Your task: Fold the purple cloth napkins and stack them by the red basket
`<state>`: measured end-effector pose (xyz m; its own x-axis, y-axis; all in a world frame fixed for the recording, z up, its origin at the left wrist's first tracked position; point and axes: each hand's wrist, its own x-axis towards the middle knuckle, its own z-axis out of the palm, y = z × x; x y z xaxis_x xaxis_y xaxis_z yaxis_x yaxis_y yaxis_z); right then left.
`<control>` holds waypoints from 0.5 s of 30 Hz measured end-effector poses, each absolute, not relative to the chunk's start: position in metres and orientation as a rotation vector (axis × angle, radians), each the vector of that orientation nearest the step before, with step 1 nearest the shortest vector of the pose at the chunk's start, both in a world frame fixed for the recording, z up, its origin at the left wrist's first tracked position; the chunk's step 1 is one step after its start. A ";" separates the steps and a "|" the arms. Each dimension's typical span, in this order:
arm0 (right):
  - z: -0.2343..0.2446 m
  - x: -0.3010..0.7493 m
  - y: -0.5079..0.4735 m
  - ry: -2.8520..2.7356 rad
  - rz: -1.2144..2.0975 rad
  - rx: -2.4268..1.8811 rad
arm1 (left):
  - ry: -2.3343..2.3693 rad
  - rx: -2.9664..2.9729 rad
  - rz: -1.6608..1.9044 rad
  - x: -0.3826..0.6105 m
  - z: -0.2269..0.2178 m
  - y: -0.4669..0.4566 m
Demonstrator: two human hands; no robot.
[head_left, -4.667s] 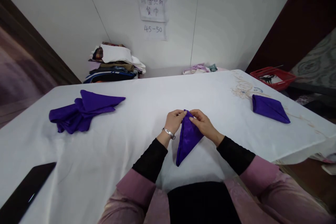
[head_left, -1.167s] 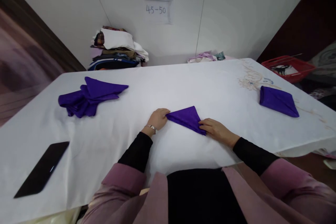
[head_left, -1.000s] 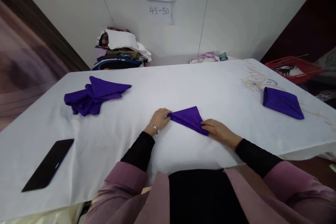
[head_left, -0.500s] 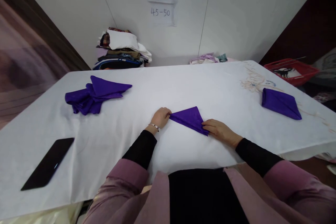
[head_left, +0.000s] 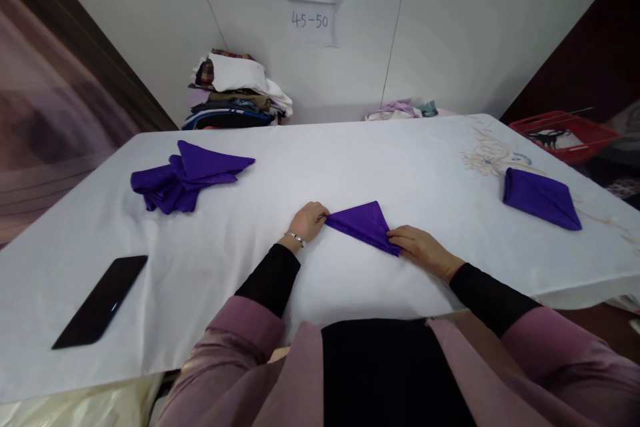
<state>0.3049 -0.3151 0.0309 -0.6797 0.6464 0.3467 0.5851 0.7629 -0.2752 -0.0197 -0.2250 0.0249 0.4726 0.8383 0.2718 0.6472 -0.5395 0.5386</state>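
A purple napkin [head_left: 364,225], folded into a flat triangle, lies on the white tablecloth [head_left: 350,167] in front of me. My left hand [head_left: 309,220] pinches its left corner with curled fingers. My right hand [head_left: 419,247] rests at its lower right corner, fingertips closed on the cloth edge. Both hands sit low on the table.
A loose heap of purple napkins [head_left: 186,175] lies at the left. One folded purple napkin [head_left: 540,198] sits at the right. A black phone [head_left: 101,300] is near the left front edge. Stacked fabrics [head_left: 235,99] stand against the back wall, and a red basket [head_left: 565,135] is off the table's right.
Since the oldest frame the napkin went from a narrow upright fold held up in both hands to a flat triangle on the table. Over the last second the hands hardly moved.
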 end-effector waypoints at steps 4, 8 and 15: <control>0.028 0.308 -0.315 -2.491 0.246 -0.953 | 1.204 2.267 0.728 -0.022 0.025 -0.227; 0.026 0.314 -0.314 -2.466 0.276 -0.972 | 1.147 2.301 0.698 -0.022 0.023 -0.230; 0.024 0.329 -0.313 -2.470 0.287 -0.982 | 1.051 2.409 0.735 -0.012 0.021 -0.236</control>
<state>0.3289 -0.3132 0.0237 -0.6374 0.6904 0.3422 0.5936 0.7231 -0.3532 -0.0117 -0.2361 0.0209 0.5768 0.7595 0.3009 0.5437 -0.6318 0.5525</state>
